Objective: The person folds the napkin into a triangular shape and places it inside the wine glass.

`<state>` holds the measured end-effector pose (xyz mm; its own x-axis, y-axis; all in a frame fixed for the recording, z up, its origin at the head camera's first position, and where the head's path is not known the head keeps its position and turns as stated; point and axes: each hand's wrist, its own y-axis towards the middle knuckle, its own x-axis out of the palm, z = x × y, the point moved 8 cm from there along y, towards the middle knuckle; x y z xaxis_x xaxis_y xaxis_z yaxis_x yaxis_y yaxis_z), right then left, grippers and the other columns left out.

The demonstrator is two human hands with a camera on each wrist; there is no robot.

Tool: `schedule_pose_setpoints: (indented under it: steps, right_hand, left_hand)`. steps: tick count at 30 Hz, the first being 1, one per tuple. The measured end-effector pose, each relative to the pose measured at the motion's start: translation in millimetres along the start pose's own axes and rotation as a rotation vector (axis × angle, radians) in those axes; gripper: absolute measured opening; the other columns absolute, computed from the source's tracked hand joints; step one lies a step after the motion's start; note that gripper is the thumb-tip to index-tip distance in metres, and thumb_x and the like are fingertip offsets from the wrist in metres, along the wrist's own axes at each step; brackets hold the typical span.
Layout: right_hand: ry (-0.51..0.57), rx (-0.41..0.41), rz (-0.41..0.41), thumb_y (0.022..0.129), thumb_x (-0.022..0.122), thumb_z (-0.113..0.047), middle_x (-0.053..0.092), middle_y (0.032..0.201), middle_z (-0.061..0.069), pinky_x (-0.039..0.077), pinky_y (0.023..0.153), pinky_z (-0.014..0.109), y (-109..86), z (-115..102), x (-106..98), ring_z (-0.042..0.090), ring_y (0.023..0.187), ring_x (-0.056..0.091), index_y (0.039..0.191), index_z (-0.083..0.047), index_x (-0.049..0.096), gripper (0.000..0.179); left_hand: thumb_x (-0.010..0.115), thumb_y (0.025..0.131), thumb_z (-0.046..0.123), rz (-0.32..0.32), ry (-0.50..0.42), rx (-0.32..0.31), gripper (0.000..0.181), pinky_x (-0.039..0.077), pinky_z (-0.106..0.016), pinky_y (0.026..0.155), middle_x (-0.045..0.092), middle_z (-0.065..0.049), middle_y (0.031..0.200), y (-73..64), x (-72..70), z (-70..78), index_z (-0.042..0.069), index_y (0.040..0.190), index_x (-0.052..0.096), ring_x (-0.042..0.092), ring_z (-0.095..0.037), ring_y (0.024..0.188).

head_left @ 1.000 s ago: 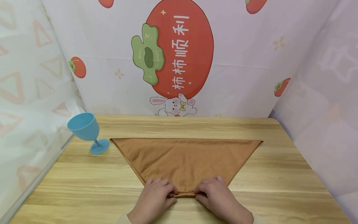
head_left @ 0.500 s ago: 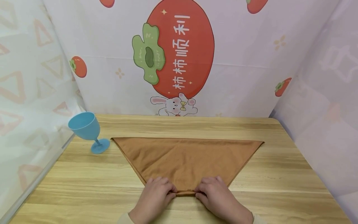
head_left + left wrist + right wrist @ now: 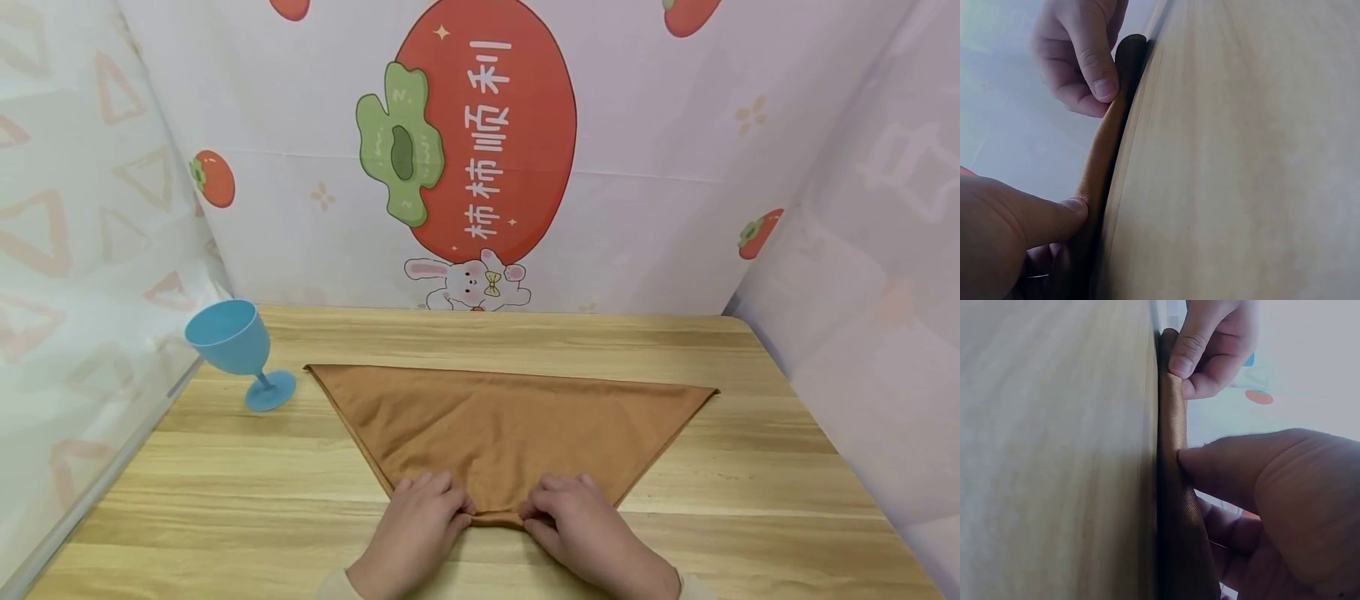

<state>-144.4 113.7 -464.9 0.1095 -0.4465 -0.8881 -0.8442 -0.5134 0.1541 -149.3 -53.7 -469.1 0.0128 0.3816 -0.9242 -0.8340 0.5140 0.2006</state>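
A brown cloth napkin lies folded on the table, its long straight edge at the far side and its sides narrowing toward me. Its near edge is turned up into a narrow roll. My left hand pinches the left part of this roll between thumb and fingers. On the right part, my right hand pinches in the same way, a short stretch of rolled cloth showing between the two. In the left wrist view the left thumb presses against the roll's near side.
A blue plastic goblet stands on the wooden table at the back left, close to the napkin's far left corner. A white printed curtain hangs behind the table, with further sheets along both sides.
The napkin has turned slightly: its far right corner has come nearer and further right, its far left corner has shifted a little away. Both hands keep their pinch at the near edge.
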Motion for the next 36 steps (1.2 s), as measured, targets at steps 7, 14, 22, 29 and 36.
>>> schedule_pose_setpoints:
  steps: [7,14,22,29,36]
  right_hand:
    - [-0.012,0.004,0.016,0.083,0.083,-0.022,0.053,0.086,-0.022,0.033,0.070,0.024,-0.2,-1.5,-3.0,-0.003,0.081,0.047,0.090,-0.024,0.079,0.008]
    - [-0.028,-0.021,0.037,0.084,0.082,-0.021,0.055,0.086,-0.022,0.035,0.071,0.024,-0.1,-3.5,-4.3,-0.001,0.082,0.051,0.089,-0.024,0.078,0.007]
    - [-0.025,-0.006,0.010,0.087,0.079,-0.021,0.057,0.087,-0.023,0.036,0.072,0.026,0.7,-1.3,-2.6,0.000,0.084,0.053,0.089,-0.025,0.074,0.007]
    - [-0.019,0.000,-0.005,0.088,0.077,-0.021,0.057,0.088,-0.023,0.037,0.073,0.026,0.8,-0.3,-1.2,-0.001,0.083,0.053,0.089,-0.025,0.073,0.005]
    - [-0.017,0.006,-0.002,0.089,0.077,-0.021,0.057,0.088,-0.023,0.037,0.073,0.027,0.6,0.0,-0.5,-0.001,0.084,0.052,0.089,-0.025,0.072,0.006]
  left_hand:
    - [0.073,0.092,0.026,-0.006,-0.001,-0.016,0.009,0.029,-0.026,0.068,0.048,0.021,0.084,0.9,-0.9,-0.4,0.029,0.085,0.068,0.044,-0.002,0.078]
    - [0.072,0.093,0.023,0.025,0.011,-0.013,0.011,0.032,-0.029,0.070,0.050,0.021,0.083,0.9,-2.2,-0.3,0.028,0.084,0.069,0.049,-0.003,0.080]
    - [0.076,0.089,0.020,0.055,0.023,0.010,0.015,0.031,-0.028,0.069,0.052,0.020,0.085,0.6,-3.4,0.5,0.029,0.090,0.064,0.049,-0.003,0.079]
    - [0.081,0.084,0.033,0.014,0.015,-0.004,0.016,0.032,-0.031,0.071,0.050,0.020,0.085,0.6,-1.0,-2.0,0.030,0.087,0.066,0.048,-0.004,0.081]
    - [0.084,0.080,0.031,0.041,0.013,-0.004,0.018,0.032,-0.031,0.072,0.051,0.020,0.084,0.7,-2.2,-1.9,0.030,0.083,0.066,0.047,-0.003,0.080]
